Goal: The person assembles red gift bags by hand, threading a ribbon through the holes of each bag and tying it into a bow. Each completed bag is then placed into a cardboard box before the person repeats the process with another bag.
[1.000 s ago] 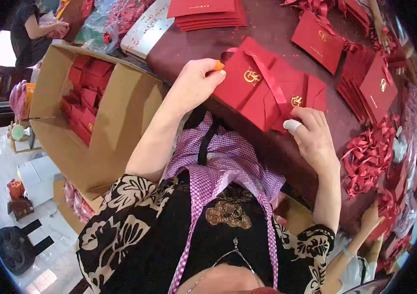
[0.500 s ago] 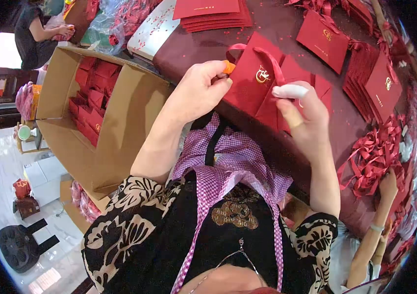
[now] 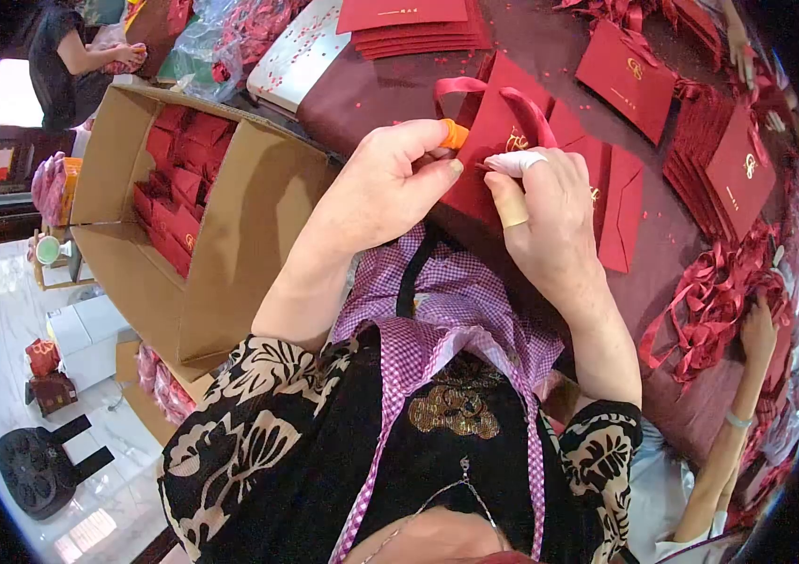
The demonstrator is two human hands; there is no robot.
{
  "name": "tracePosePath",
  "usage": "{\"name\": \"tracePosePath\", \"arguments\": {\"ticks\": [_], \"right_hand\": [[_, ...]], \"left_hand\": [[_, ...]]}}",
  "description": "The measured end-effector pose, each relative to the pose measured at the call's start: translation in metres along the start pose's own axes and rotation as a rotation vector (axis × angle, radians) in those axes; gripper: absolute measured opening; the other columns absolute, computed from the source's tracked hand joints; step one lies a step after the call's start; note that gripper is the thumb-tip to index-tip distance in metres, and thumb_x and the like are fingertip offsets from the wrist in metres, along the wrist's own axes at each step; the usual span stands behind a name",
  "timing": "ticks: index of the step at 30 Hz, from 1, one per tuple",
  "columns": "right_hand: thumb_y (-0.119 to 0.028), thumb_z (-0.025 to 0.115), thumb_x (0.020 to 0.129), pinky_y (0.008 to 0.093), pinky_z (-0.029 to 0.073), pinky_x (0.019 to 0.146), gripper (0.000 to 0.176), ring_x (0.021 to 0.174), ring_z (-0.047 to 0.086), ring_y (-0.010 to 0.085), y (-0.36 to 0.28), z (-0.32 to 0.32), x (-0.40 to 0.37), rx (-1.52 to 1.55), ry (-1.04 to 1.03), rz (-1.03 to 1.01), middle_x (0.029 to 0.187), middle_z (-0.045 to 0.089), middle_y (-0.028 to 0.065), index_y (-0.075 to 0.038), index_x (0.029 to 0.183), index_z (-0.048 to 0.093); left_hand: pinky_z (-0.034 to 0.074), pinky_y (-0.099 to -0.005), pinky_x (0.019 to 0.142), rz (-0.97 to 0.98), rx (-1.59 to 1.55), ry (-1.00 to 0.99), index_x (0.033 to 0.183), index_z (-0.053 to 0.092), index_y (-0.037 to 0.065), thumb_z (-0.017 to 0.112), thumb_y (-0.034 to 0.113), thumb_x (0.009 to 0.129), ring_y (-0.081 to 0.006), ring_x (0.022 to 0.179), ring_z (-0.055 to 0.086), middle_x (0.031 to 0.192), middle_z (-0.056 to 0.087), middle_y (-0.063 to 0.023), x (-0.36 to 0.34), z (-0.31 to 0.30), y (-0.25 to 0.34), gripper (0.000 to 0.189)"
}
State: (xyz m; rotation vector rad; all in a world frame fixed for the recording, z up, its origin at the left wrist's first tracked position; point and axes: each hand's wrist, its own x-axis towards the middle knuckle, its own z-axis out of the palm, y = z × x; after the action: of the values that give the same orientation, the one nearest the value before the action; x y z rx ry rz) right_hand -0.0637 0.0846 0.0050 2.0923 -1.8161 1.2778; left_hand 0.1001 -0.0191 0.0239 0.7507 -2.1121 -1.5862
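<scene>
Left hand [image 3: 385, 183] and right hand [image 3: 545, 221] are both pinching the red bag [image 3: 493, 141] at the table's [image 3: 371, 94] near edge, keeping it upright.

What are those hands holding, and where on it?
A red gift bag: left hand pinches its side edge, right hand grips its front by the gold logo.

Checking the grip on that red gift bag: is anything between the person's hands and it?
Nothing visible does. Left hand and right hand both pinch the red gift bag; only an orange finger cot and a white finger cot lie between fingertip and paper.
</scene>
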Motion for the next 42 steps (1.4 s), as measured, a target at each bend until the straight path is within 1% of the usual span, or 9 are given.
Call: {"name": "tracePosePath", "arguments": {"ticks": [6, 9, 13, 18, 20, 22, 26, 30, 42], "right_hand": [[-0.008, 0.067, 0.076, 0.0400, 0.039, 0.070, 0.016, 0.074, 0.054, 0.0278, -0.003, -0.003, 0.006, -0.149, -0.049, -0.108, 0.079, 0.056, 0.0109, -0.004, 0.085, 0.054], [-0.007, 0.062, 0.077, 0.0400, 0.039, 0.069, 0.011, 0.071, 0.051, 0.0271, -0.013, -0.009, 0.012, -0.305, -0.123, -0.152, 0.077, 0.052, 0.0116, -0.004, 0.084, 0.054], [-0.004, 0.055, 0.073, 0.0392, 0.038, 0.068, 0.007, 0.069, 0.049, 0.0255, -0.032, -0.017, 0.022, -0.505, -0.276, -0.214, 0.073, 0.049, 0.0105, -0.004, 0.079, 0.051], [-0.003, 0.058, 0.076, 0.0426, 0.039, 0.066, 0.007, 0.068, 0.052, 0.0316, -0.029, -0.025, 0.030, -0.247, -0.274, -0.095, 0.072, 0.052, 0.0134, -0.003, 0.078, 0.051], [-0.003, 0.060, 0.079, 0.0453, 0.041, 0.065, 0.007, 0.068, 0.053, 0.0362, -0.024, -0.029, 0.032, -0.113, -0.322, 0.046, 0.071, 0.056, 0.0168, -0.001, 0.081, 0.054], [-0.004, 0.062, 0.079, 0.0459, 0.043, 0.065, 0.007, 0.069, 0.054, 0.0390, -0.020, -0.029, 0.030, 0.133, -0.415, 0.394, 0.073, 0.058, 0.0190, 0.000, 0.083, 0.057], [-0.003, 0.064, 0.080, 0.0408, 0.046, 0.070, 0.006, 0.076, 0.057, 0.0355, -0.024, -0.030, 0.028, -0.110, -0.284, 0.128, 0.079, 0.061, 0.0168, -0.001, 0.083, 0.059], [-0.003, 0.065, 0.080, 0.0405, 0.045, 0.069, 0.008, 0.075, 0.056, 0.0324, -0.029, -0.042, 0.031, 0.043, -0.282, 0.272, 0.081, 0.061, 0.0143, 0.000, 0.084, 0.059], [-0.006, 0.066, 0.081, 0.0417, 0.043, 0.068, 0.012, 0.075, 0.053, 0.0327, -0.030, -0.039, 0.023, -0.025, -0.268, 0.143, 0.080, 0.058, 0.0144, 0.001, 0.085, 0.057]], "left_hand": [[0.048, -0.0221, 0.072, 0.048, 0.039, 0.069, 0.111, 0.061, -0.003, 0.056, -0.003, 0.085, -0.0057, 0.084, 0.057, 0.093, 0.065, -0.0011, -0.001, 0.009, -0.002, 0.026], [0.049, -0.0326, 0.072, 0.288, 0.250, 0.157, 0.100, 0.061, -0.003, 0.056, -0.004, 0.078, -0.0244, 0.080, 0.062, 0.087, 0.062, -0.0160, 0.001, 0.015, -0.003, 0.023], [0.044, -0.0442, 0.064, 0.375, 0.252, 0.249, 0.088, 0.056, -0.002, 0.057, -0.003, 0.075, -0.0382, 0.076, 0.056, 0.076, 0.054, -0.0187, -0.001, 0.022, 0.010, 0.013], [0.043, -0.0461, 0.068, 0.417, 0.200, 0.301, 0.085, 0.054, -0.002, 0.057, -0.003, 0.072, -0.0395, 0.077, 0.054, 0.076, 0.052, -0.0186, -0.003, 0.029, 0.010, 0.013], [0.043, -0.0458, 0.068, 0.402, 0.190, 0.251, 0.084, 0.052, -0.002, 0.057, -0.002, 0.073, -0.0390, 0.079, 0.053, 0.077, 0.052, -0.0182, -0.005, 0.029, 0.013, 0.011], [0.042, -0.0455, 0.070, 0.395, 0.213, 0.257, 0.082, 0.051, -0.002, 0.057, 0.000, 0.076, -0.0382, 0.078, 0.053, 0.077, 0.051, -0.0175, -0.007, 0.032, 0.011, 0.010], [0.042, -0.0448, 0.068, 0.414, 0.168, 0.210, 0.081, 0.051, -0.002, 0.057, 0.001, 0.077, -0.0375, 0.077, 0.053, 0.077, 0.051, -0.0177, -0.005, 0.023, 0.014, 0.008], [0.043, -0.0441, 0.066, 0.425, 0.077, 0.190, 0.083, 0.053, -0.003, 0.056, 0.000, 0.077, -0.0375, 0.076, 0.054, 0.077, 0.051, -0.0185, -0.005, 0.014, 0.017, 0.008], [0.045, -0.0423, 0.072, 0.566, 0.298, 0.130, 0.085, 0.051, 0.000, 0.060, 0.003, 0.079, -0.0347, 0.083, 0.053, 0.083, 0.049, -0.0163, -0.004, 0.013, 0.008, 0.011]]}}
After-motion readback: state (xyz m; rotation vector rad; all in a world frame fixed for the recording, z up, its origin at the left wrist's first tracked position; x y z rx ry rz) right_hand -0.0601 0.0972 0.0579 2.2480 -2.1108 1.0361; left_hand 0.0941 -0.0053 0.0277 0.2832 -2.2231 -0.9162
